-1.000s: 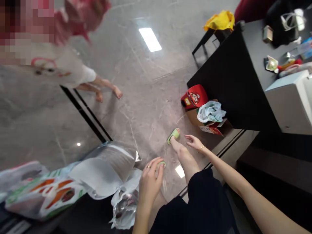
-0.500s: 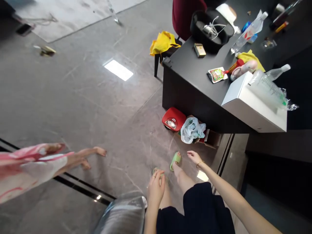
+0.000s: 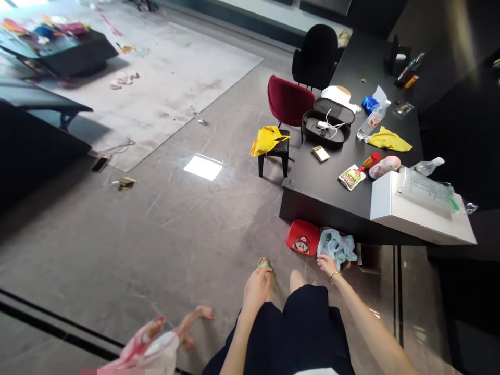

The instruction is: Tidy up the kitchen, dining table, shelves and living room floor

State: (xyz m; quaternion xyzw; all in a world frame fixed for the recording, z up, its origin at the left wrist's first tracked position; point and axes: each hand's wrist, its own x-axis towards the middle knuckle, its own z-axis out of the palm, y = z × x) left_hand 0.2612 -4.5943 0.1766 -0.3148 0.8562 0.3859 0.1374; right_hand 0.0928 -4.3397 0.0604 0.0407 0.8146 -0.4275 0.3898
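One smooth dark desk (image 3: 316, 179); two curved-back chairs (image 3: 291, 104) alongside; one boxy red container (image 3: 302, 237), one crumpled plastic bag (image 3: 336, 246), at desk's foot; one right hand (image 3: 327, 264) near desk, one left hand (image 3: 257, 287) farther, fingers loosely bent, holding nothing (one thin bangle (image 3: 332, 277), right wrist)

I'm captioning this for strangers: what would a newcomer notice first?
Probably the red container with a cartoon face, on the floor by the dark table. Next, the yellow cloth draped on the black stool beyond it. Nearer, the right hand shows against a pale plastic bag beside that container.
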